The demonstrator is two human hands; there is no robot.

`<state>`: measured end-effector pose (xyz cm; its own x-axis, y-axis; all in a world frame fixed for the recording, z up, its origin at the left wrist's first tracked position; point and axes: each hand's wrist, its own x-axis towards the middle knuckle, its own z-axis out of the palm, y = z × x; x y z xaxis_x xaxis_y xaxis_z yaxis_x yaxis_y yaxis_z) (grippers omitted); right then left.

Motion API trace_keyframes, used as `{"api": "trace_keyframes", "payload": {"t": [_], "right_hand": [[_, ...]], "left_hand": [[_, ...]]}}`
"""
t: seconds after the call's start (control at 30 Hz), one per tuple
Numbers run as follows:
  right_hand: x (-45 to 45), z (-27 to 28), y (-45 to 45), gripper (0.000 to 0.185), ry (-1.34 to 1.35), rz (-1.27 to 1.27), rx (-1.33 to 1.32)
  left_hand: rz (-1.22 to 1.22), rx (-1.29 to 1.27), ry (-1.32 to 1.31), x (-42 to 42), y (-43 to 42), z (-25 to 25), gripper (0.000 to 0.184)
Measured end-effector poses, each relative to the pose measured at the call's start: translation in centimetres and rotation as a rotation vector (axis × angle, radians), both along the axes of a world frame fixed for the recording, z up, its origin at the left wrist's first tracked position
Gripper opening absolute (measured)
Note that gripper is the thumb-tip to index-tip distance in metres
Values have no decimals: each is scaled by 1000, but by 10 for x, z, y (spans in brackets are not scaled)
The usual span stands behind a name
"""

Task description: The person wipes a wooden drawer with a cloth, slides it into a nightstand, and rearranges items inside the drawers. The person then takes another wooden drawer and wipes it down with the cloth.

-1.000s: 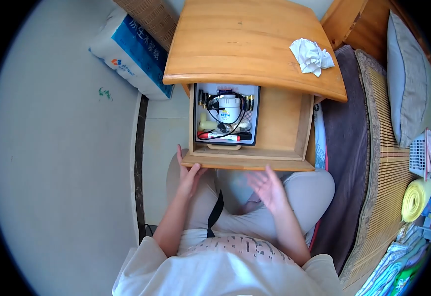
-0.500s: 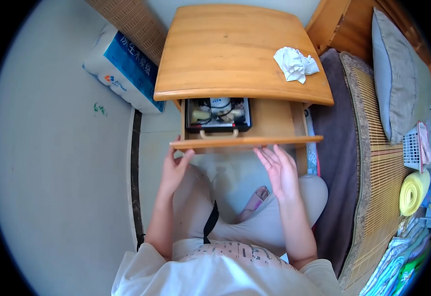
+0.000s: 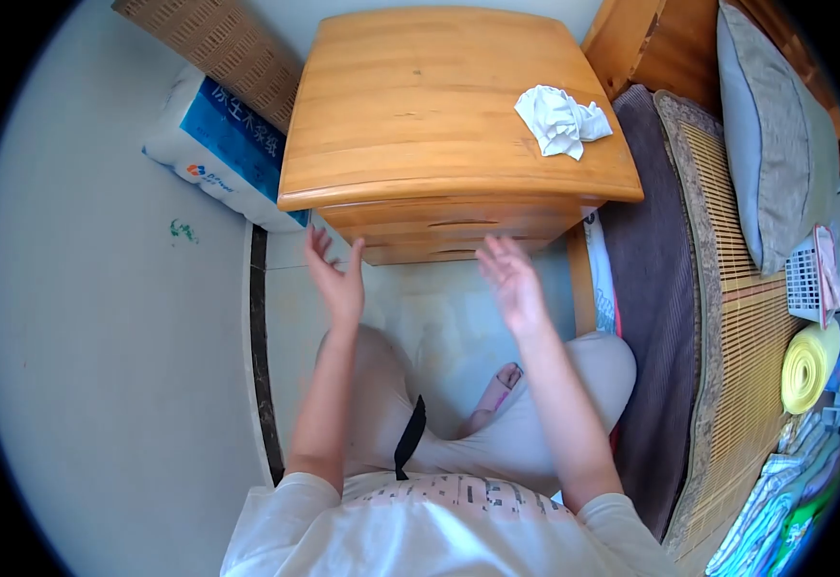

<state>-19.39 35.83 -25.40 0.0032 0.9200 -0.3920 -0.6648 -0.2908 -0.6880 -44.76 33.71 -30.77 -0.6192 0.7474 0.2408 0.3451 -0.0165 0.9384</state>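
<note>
A wooden cabinet [image 3: 439, 115] stands in front of me, and its drawers [image 3: 458, 229] are closed flush under the top. Near the front left corner, my left hand [image 3: 336, 279] is raised with its fingers apart and nothing in it. My right hand [image 3: 513, 284] is just before the drawer fronts, palm turned up, fingers spread and holding nothing. On the right part of the cabinet top lies a crumpled white cloth or tissue [image 3: 559, 122]. The drawer's contents are hidden.
A blue and white tissue pack [image 3: 223, 149] leans by the left wall. To the right is a bed with a bamboo mat [image 3: 728, 317], a grey pillow [image 3: 776, 144], a white basket [image 3: 804, 279], a yellow roll [image 3: 804, 370] and folded clothes [image 3: 776, 490].
The open drawer with the black-edged box inside has slid in and shut. Both hands have moved forward with it and come off its front edge.
</note>
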Motion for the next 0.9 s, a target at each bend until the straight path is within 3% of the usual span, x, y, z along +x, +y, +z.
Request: {"api": "trace_keyframes", "payload": {"t": [0.07, 0.17, 0.23, 0.27, 0.37, 0.53, 0.6, 0.67, 0.7, 0.73, 0.83, 0.9], "right_hand": [[-3, -63, 5, 13, 164, 68, -450], [-21, -107, 33, 16, 150, 68, -255], [-27, -124, 57, 16, 164, 46, -352], [-29, -132, 61, 17, 177, 27, -453], [-32, -156, 61, 17, 275, -77, -425], [-24, -168, 30, 18, 306, -63, -397], [-29, -165, -7, 12, 312, -71, -378], [-38, -148, -45, 10, 343, -102, -395], [-41, -142, -60, 10, 322, -133, -433], [-43, -136, -71, 12, 300, -164, -470], [-37, -141, -87, 13, 359, -96, -438], [-42, -131, -96, 14, 328, -115, -466]], "left_hand": [[-28, -79, -249, 23, -21, -48, 78], [-141, -192, -255, 55, -62, -72, 72], [-221, -310, -247, 61, -77, -77, 67], [-216, -308, -249, 55, -76, -82, 67], [-142, -209, -239, 9, -54, -87, 64], [-186, -264, -186, -13, -36, -51, 54], [-143, -210, -192, -11, -34, -50, 61], [-238, -180, 23, -8, -38, -41, 71], [-324, -199, -76, -11, -40, -51, 84], [-327, -208, -82, -13, -46, -60, 84], [-401, -169, -235, -22, -70, -64, 82], [-541, -240, -181, -33, -84, -54, 61]]}}
